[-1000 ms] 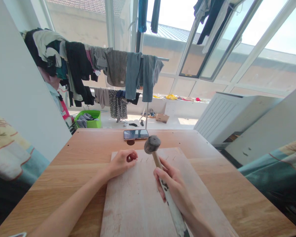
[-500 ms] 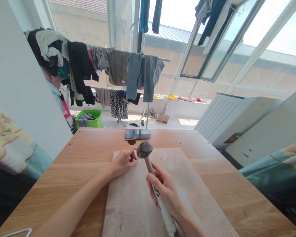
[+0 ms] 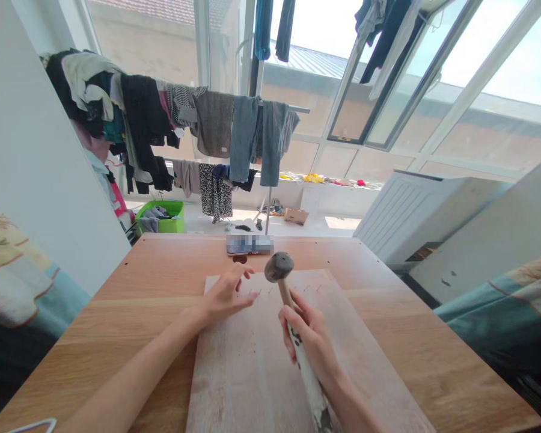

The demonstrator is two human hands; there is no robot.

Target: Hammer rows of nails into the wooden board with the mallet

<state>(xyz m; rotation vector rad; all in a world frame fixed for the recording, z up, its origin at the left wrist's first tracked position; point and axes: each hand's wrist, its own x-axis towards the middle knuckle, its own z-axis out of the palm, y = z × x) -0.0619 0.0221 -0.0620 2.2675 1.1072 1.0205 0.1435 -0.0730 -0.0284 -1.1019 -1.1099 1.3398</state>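
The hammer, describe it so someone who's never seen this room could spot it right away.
On the wooden table lies a pale board. Above the board's far half, the right hand grips a hammer by its paint-spattered wooden handle. Its rounded dark grey head, raised off the board, sets it apart from the flat phone beyond.

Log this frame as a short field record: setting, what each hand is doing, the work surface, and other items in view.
setting: indoor room, large windows, clothes rack behind the table
left hand: fingers loosely open, resting on the board beside a row of small nails
right hand: gripping the mallet by its handle, head raised above the nails
work surface: pale wooden board lying on a wooden table
other items: phone at the table's far edge; green basket on the floor
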